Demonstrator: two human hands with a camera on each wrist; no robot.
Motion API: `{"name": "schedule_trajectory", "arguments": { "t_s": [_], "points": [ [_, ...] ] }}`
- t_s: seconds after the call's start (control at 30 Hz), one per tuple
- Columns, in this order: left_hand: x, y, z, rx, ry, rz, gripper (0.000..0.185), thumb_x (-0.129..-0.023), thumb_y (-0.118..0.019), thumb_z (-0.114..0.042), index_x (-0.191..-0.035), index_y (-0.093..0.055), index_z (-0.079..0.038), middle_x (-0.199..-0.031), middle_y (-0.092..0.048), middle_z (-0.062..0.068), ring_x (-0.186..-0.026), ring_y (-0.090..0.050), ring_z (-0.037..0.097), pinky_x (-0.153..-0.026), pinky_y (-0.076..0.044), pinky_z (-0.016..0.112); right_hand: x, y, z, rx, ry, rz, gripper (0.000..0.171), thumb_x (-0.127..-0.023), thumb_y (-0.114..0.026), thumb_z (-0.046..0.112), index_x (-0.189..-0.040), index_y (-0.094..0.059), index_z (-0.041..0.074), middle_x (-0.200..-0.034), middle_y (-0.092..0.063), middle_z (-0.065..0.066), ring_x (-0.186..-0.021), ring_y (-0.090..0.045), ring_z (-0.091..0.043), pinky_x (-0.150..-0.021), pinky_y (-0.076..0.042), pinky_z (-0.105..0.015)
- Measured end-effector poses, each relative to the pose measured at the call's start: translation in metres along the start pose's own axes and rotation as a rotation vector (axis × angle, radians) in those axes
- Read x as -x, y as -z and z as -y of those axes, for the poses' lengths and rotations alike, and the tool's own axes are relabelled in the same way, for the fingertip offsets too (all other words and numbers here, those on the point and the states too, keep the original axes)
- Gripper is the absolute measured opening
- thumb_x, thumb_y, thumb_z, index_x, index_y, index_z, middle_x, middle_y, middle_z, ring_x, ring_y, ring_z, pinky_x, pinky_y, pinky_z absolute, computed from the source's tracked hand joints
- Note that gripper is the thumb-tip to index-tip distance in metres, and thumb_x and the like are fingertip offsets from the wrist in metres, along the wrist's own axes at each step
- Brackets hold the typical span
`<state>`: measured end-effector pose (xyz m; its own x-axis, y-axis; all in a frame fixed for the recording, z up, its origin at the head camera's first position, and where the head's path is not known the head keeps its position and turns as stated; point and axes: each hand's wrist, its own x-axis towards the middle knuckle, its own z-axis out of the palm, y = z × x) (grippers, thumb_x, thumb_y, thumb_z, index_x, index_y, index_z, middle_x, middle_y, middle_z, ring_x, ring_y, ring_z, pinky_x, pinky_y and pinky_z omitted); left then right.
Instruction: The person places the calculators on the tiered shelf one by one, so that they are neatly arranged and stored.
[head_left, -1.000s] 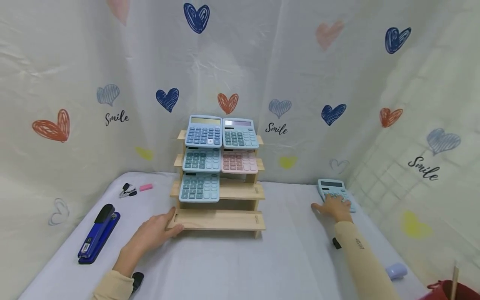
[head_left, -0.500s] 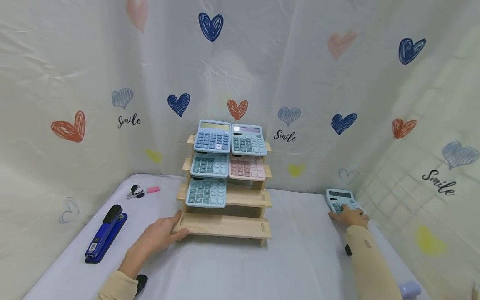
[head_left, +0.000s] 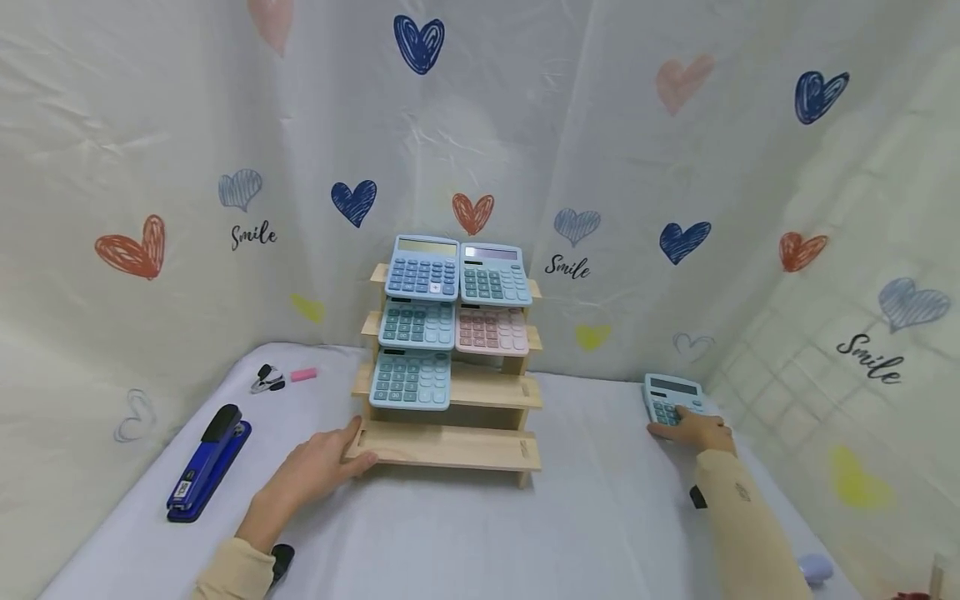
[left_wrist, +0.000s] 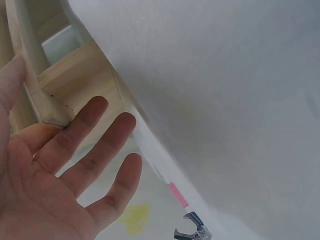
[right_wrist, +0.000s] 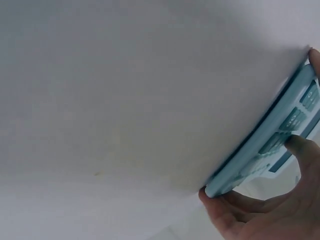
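Observation:
A wooden four-step display rack stands in the middle of the table. My left hand holds the left end of its lowest step between thumb and index finger; in the left wrist view the other fingers spread away from the wood. At the far right, my right hand grips a light blue calculator by its sides, with one fingertip on the keys. The right wrist view shows this calculator close over the white cloth. On the rack sit a pink calculator and several blue ones.
A blue stapler lies on the left of the white-covered table. Behind it are a staple remover and a pink eraser-like block. A lilac object lies at lower right. A heart-printed curtain hangs behind.
The right hand has drawn back toward the calculator's near end, uncovering more keys, with fingers now at its sides. The left hand keeps its place on the rack. The head view has shifted slightly.

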<state>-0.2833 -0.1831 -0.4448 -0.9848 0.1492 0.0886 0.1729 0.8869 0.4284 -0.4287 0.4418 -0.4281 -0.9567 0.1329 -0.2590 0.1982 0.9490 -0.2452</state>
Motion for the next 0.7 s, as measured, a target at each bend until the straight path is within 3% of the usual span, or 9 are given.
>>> {"name": "schedule_trajectory", "arguments": {
  "t_s": [0.4,0.7],
  "points": [
    [0.001,0.002,0.0,0.011,-0.003,0.02,0.084,-0.096,-0.06,-0.055,-0.153,-0.037,0.003,-0.142,-0.057,0.027,-0.12,-0.063,0.038,-0.095,-0.05,0.056,0.022,0.002,0.022,0.1,0.071,-0.006,0.109,-0.086,-0.047,0.08,-0.157,-0.024,0.0,-0.145,-0.023,-0.054,-0.117,-0.034,-0.074,-0.093,-0.035,-0.079],
    [0.001,0.005,-0.004,0.009,-0.012,0.032,0.085,-0.095,-0.061,-0.054,-0.151,-0.037,0.006,-0.14,-0.057,0.03,-0.112,-0.065,0.035,-0.09,-0.051,0.056,0.037,-0.016,0.035,0.104,0.087,-0.067,0.105,-0.083,-0.05,0.082,-0.156,-0.032,0.008,-0.14,-0.027,-0.056,-0.117,-0.037,-0.07,-0.093,-0.034,-0.079]
  ]
}}
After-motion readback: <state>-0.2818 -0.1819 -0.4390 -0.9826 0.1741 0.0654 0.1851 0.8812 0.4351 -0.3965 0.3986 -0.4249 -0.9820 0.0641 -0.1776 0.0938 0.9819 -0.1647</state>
